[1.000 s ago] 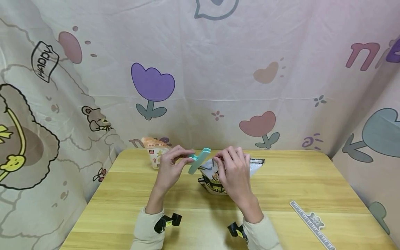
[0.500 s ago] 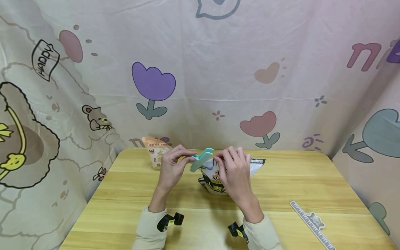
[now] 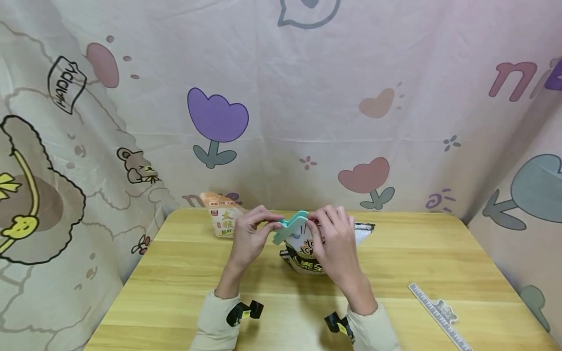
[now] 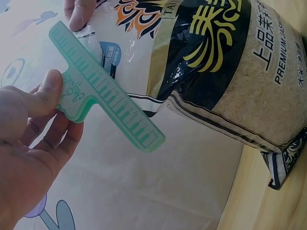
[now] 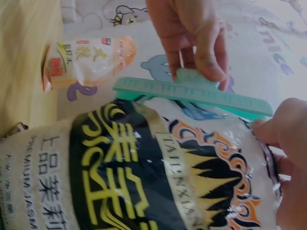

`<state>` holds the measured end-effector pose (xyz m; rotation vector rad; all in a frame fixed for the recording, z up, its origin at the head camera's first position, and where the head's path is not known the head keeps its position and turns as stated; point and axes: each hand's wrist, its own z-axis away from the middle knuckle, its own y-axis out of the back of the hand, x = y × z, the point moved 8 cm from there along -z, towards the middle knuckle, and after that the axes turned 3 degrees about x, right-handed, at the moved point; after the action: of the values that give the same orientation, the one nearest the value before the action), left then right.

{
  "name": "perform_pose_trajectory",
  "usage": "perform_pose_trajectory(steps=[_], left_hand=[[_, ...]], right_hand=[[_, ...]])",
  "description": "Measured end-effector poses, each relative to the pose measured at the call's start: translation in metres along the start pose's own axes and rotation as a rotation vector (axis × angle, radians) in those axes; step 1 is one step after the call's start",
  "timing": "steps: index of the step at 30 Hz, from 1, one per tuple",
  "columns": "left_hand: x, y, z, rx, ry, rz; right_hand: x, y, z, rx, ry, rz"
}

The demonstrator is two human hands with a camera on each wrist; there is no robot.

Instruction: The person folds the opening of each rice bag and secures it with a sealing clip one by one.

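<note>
My left hand (image 3: 250, 236) pinches the handle of a mint-green sealing clip (image 4: 106, 86) between thumb and fingers. In the head view the clip's two bars stand apart at the upper left side of a rice bag (image 3: 307, 264). The clip's long bar lies along that side of the bag (image 5: 120, 163) in the right wrist view. My right hand (image 3: 337, 239) pinches the bag's top edge between thumb and fingers, near one end of the clip. How far the bag reaches between the bars is hidden. Rice shows through the bag's clear lower part.
An orange-and-white pouch (image 3: 221, 222) stands at the back left of the wooden table (image 3: 175, 292). A grey-white clip (image 3: 440, 314) with a keyboard pattern lies at the right front. A printed cloth (image 3: 281, 97) hangs behind the table.
My left hand has moved right with the green clip, bringing its spread bars up against the rice bag near my right fingers. My right hand keeps its pinch on the bag.
</note>
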<state>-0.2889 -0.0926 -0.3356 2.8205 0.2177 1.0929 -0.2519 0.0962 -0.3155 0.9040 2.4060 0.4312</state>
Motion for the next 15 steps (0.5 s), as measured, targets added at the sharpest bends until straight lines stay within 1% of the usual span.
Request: perform_pose_trajectory(steps=[4, 9, 12, 15], left_hand=[[0.000, -0.002, 0.000, -0.009, 0.012, -0.028], [0.002, -0.003, -0.001, -0.019, 0.012, -0.043], [0.001, -0.003, -0.001, -0.028, 0.020, -0.041], [-0.001, -0.005, -0.001, -0.043, 0.020, -0.034]], right_hand=[[0.007, 0.011, -0.002, -0.020, -0.010, -0.005], [0.019, 0.026, -0.003, -0.070, -0.017, 0.015], [0.022, 0.031, -0.003, -0.097, -0.022, 0.012], [0.023, 0.030, -0.003, -0.109, -0.019, 0.000]])
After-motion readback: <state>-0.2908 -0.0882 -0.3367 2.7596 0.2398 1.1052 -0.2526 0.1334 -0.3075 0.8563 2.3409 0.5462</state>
